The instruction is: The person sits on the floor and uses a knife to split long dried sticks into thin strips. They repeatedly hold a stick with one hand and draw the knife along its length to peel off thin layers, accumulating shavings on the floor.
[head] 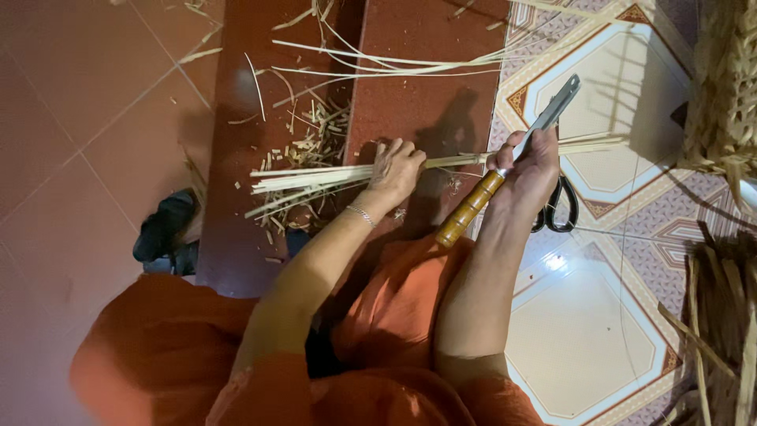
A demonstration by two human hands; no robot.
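**Bundle of strips held across the lap, knife resting on it**

The person's lap and legs are lying under orange cloth at the bottom of the view, and both upper arms are running out of frame there. The right hand (530,170) is covering the spot where the knife (505,167) meets the bundle of strips (315,177), so the contact between blade and strips is not showing. A pair of black scissors (557,207) is half hidden behind that wrist; only the loops are peeking out at 4 o'clock from the hand. A woven basket (721,87) is being cut off by the frame at 2 o'clock, and loose fibres at 4 o'clock are too dim to sort out. A dark shoe (163,229) is sitting at 9 o'clock.

The bundle is lying nearly level, its long axis running from 9 o'clock to 3 o'clock, the frayed ends fanning out towards 9 o'clock over the red step (236,197). The left hand (396,170) is clenching around the bundle near its middle. The right hand is gripping the knife where handle meets blade; the wooden handle is pointing to 7 o'clock, the metal blade to 1 o'clock over the patterned floor tiles (591,331).
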